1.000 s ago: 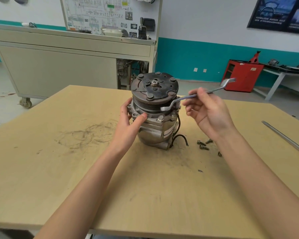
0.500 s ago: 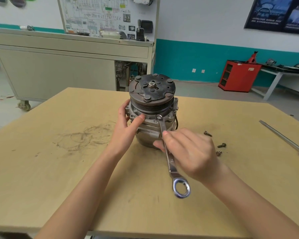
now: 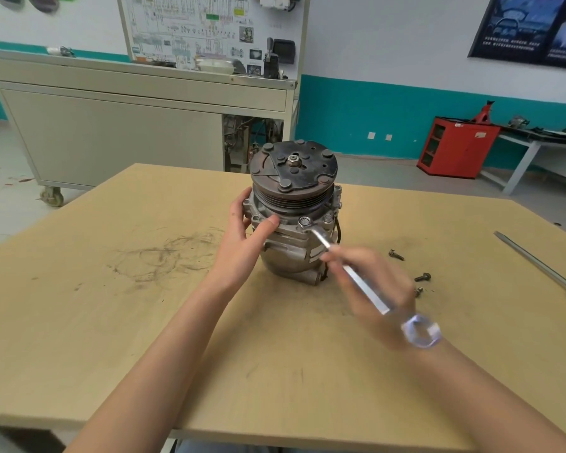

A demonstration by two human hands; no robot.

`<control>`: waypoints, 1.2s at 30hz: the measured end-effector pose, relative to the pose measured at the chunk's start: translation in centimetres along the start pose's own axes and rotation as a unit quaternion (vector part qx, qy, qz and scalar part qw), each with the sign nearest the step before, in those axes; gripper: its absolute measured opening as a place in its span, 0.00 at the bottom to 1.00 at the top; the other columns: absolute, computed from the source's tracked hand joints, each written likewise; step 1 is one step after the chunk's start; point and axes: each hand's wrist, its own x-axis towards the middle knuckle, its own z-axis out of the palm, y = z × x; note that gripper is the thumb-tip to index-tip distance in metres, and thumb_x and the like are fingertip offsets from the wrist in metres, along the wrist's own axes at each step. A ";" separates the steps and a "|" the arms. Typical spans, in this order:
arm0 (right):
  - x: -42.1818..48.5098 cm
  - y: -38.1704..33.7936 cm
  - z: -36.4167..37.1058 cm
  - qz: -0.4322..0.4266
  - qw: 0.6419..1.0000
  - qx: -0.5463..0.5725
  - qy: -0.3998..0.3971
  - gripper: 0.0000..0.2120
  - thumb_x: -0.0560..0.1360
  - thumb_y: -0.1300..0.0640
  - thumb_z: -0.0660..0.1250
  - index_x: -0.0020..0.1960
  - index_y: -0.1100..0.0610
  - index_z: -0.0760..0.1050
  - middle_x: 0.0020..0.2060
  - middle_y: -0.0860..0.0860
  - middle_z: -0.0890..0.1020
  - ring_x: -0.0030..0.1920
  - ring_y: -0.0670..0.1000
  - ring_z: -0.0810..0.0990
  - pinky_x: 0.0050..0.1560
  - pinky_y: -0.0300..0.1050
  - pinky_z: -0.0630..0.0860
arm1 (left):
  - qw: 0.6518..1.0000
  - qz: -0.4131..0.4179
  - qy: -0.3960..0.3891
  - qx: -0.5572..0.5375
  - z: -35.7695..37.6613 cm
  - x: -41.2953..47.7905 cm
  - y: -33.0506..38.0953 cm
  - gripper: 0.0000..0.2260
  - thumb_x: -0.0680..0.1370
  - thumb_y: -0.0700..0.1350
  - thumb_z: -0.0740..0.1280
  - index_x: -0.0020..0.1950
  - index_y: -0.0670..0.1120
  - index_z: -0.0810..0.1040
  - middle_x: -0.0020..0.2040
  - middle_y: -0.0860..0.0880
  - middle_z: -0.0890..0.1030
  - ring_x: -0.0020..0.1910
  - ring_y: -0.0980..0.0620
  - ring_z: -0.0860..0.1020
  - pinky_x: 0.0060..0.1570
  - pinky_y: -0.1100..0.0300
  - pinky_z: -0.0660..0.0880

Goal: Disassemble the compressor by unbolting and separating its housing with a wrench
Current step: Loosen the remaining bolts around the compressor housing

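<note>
The compressor [image 3: 294,253] stands upright near the middle of the bench [image 3: 111,338], its dark clutch plate [image 3: 293,171] facing up and the grooved pulley just under it. My left hand [image 3: 242,246] grips the compressor at the flange below the pulley: the fingers [image 3: 238,204] curl round the left side of the housing and the thumb presses on the front of the flange, beside a bolt hole.

My right hand [image 3: 373,289] holds the wrench [image 3: 361,284] by its shaft, the fingers closed round it. The hand is blurred, so I cannot tell exactly how each finger lies. The ring end of the wrench sits over a bolt [image 3: 304,221] on the front of the flange, and the shaft slopes down and to the right, toward me. The free ring end pokes out past my wrist, also blurred. A black cable hangs down the right side of the housing.

Three loose bolts [image 3: 422,276] lie on the bench to the right of the compressor, apart from it. Further right, a long screwdriver [image 3: 536,266] with an orange handle lies near the bench edge. Dark scuff marks ring the bench surface to the left of my left arm.

Behind the bench stands a grey cabinet on wheels [image 3: 111,132] with a wiring diagram board above it, and a red cabinet [image 3: 455,148] sits against the teal wall.
</note>
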 end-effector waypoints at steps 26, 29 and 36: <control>3.2 -0.6 -0.8 -0.112 0.986 -0.125 -0.024 0.16 0.79 0.56 0.64 0.49 0.70 0.80 0.33 0.57 0.84 0.30 0.48 0.82 0.31 0.38 0.79 | 1.000 0.005 0.000 -0.009 0.1 -0.1 0.1 0.26 0.80 0.47 0.64 0.75 0.53 0.58 0.68 0.52 0.71 0.66 0.56 0.71 0.66 0.54 0.69; 2.7 -1.3 0.0 -0.158 0.975 -0.157 -0.024 0.15 0.77 0.58 0.66 0.48 0.72 0.80 0.30 0.56 0.82 0.27 0.53 0.80 0.25 0.45 0.76 | 1.000 0.006 -0.001 -0.001 0.1 -0.1 0.1 0.26 0.79 0.49 0.65 0.75 0.54 0.58 0.68 0.52 0.72 0.66 0.56 0.71 0.66 0.51 0.69; 1.9 -1.6 0.9 -0.177 0.961 -0.213 -0.023 0.12 0.77 0.59 0.67 0.45 0.70 0.82 0.28 0.55 0.79 0.26 0.54 0.78 0.25 0.46 0.74 | 1.000 0.005 -0.002 -0.004 0.1 -0.1 0.1 0.27 0.79 0.48 0.66 0.75 0.52 0.59 0.68 0.50 0.72 0.65 0.53 0.72 0.65 0.54 0.70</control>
